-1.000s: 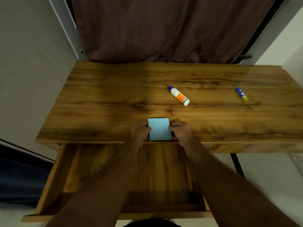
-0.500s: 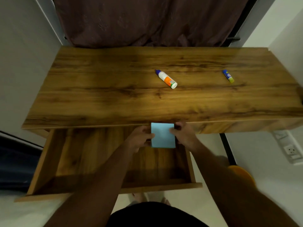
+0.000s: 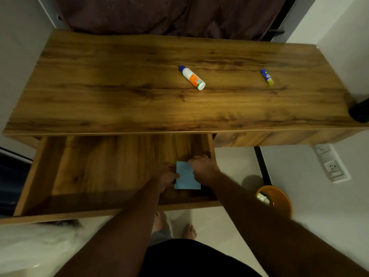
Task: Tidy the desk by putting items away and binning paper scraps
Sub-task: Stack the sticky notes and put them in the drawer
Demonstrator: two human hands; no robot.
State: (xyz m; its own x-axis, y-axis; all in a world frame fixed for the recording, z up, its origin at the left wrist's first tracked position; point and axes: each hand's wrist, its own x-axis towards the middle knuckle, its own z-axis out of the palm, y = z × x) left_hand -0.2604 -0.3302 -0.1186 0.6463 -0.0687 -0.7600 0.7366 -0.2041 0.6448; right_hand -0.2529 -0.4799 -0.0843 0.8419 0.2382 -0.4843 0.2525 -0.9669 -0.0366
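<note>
Inside the open drawer, the left hand and right hand pinch opposite edges of a flat pale-blue sticky-note pad, fingers curled on it, near the drawer's right wall. Farther back on the worktop lie a white glue bottle and a small glue stick, well apart.

dark maroon curtain behind the desk — white wall socket lower right, a black object at the right edge.
</note>
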